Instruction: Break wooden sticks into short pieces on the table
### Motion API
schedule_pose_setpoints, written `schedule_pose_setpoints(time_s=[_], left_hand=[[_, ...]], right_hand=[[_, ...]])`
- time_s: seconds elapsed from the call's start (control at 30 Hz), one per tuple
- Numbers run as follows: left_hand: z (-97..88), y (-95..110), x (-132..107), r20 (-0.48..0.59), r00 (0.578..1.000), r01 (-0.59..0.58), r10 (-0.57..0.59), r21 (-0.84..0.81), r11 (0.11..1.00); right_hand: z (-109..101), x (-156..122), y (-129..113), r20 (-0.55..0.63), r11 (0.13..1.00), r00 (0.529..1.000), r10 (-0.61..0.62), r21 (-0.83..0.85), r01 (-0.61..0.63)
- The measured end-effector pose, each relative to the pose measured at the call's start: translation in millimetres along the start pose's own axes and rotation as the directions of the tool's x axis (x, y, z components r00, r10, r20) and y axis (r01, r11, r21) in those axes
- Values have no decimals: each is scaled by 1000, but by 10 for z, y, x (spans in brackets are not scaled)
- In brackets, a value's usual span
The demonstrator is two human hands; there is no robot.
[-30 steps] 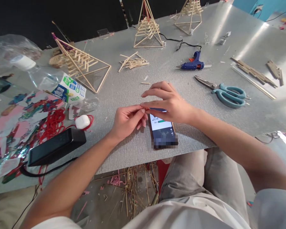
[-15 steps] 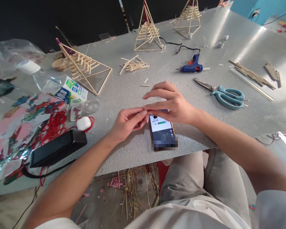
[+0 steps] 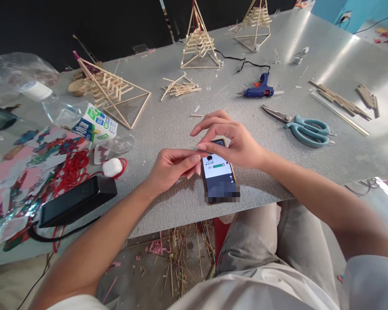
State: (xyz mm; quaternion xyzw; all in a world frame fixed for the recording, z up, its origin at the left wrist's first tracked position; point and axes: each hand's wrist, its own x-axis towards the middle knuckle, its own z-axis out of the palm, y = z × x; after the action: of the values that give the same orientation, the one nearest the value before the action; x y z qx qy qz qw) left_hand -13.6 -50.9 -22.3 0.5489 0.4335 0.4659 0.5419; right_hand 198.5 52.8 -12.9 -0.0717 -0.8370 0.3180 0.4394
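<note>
My left hand [image 3: 173, 170] is closed, thumb pressed along the index finger, at the left edge of a lit phone [image 3: 218, 170]. My right hand [image 3: 234, 140] hovers over the phone's upper part. Its thumb and index finger pinch together at the tip of my left index finger, and the other fingers arch above. Whatever lies between the fingertips is too small or hidden to make out. Beyond the hands a short thin stick [image 3: 196, 115] lies on the grey table [image 3: 168, 137], and past it a small pile of sticks [image 3: 183, 87].
Stick pyramids [image 3: 198, 47] stand at the back, one leaning left [image 3: 116, 92]. On the right are blue-handled scissors [image 3: 310, 129], a blue glue gun [image 3: 260, 88] and more sticks [image 3: 342, 99]. To the left lie a plastic bottle [image 3: 93, 125], red cord [image 3: 76, 168] and a black device [image 3: 79, 200].
My right thumb and index finger have drawn back slightly from the left fingertips, and my right fingers have bent. More of the phone's top now shows. The view has shifted slightly.
</note>
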Motion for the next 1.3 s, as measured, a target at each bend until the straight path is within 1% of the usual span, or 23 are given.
schedule_pose_setpoints(time_s=[0.07, 0.13, 0.2, 0.23, 0.27, 0.3, 0.33, 0.37, 0.4, 0.5, 0.53, 0.63, 0.67, 0.7, 0.77, 0.83, 0.9, 1.0, 1.07, 1.13, 1.17, 1.23, 1.3], left_hand=[[-25, 17, 18, -68, 998, -6, 4, -20, 1000], [-60, 41, 63, -183, 983, -40, 29, -60, 997], [-108, 63, 125, -276, 960, -86, 57, -95, 992], [-135, 69, 154, -302, 951, -100, 64, -106, 989], [-160, 72, 177, -317, 946, -104, 63, -116, 988], [-180, 72, 194, -324, 944, -101, 54, -128, 987], [-194, 69, 203, -326, 944, -90, 39, -143, 986], [-199, 66, 205, -328, 945, -74, 18, -158, 985], [-195, 64, 202, -332, 943, -56, -4, -173, 983], [-148, 68, 181, -333, 940, 6, -79, -215, 977], [-127, 72, 177, -332, 938, 20, -97, -228, 973], [-69, 66, 174, -348, 933, 9, -87, -219, 976], [-53, 55, 175, -360, 931, -7, -64, -192, 981], [-40, 40, 175, -369, 929, -21, -39, -158, 987], [-24, 2, 174, -375, 927, -39, 1, -96, 995], [-22, -37, 172, -371, 928, -50, 21, -69, 996], [-31, -68, 171, -366, 930, -59, 31, -66, 996], [-49, -94, 173, -336, 941, -54, 30, -64, 996], [-55, -101, 173, -313, 949, -44, 24, -56, 997], [-58, -106, 171, -306, 952, -39, 24, -45, 998], [-58, -108, 171, -306, 952, -40, 26, -40, 998], [-60, -116, 172, -304, 952, -42, 30, -34, 999], [-60, -126, 173, -303, 953, -44, 33, -30, 999]], right_hand=[[-31, 13, 2, -52, 995, 996, 71, 71, -67], [-7, 21, -67, -106, 979, 984, 143, 161, -125], [94, 13, -214, -59, 969, 992, 108, 229, -92], [164, 0, -298, 26, 970, 999, 30, 240, -35], [235, -17, -374, 203, 965, 973, -106, 258, 51], [295, -37, -429, 357, 958, 910, -213, 261, 122], [332, -55, -452, 426, 961, 869, -251, 217, 171], [340, -69, -439, 452, 974, 863, -224, 136, 182], [315, -80, -390, 450, 984, 875, -178, 58, 170], [85, -103, -104, 363, 989, 932, 20, -147, 36], [-10, -117, -1, 356, 977, 928, 113, -211, -38], [-183, -186, 209, 438, 925, 840, 319, -337, -175], [-182, -211, 236, 459, 909, 813, 358, -369, -193], [-151, -231, 244, 463, 896, 799, 384, -396, -201], [-27, -249, 221, 423, 882, 817, 392, -426, -202], [114, -227, 178, 345, 889, 872, 348, -417, -190], [191, -178, 151, 250, 901, 918, 307, -387, -195], [120, -103, 178, 131, 909, 948, 289, -347, -229], [-23, -78, 233, 130, 912, 947, 295, -334, -238], [-185, -75, 289, 207, 908, 920, 334, -334, -255], [-258, -79, 311, 263, 901, 893, 366, -340, -269], [-366, -91, 334, 379, 880, 816, 436, -368, -300], [-405, -103, 331, 445, 857, 751, 488, -405, -317]])
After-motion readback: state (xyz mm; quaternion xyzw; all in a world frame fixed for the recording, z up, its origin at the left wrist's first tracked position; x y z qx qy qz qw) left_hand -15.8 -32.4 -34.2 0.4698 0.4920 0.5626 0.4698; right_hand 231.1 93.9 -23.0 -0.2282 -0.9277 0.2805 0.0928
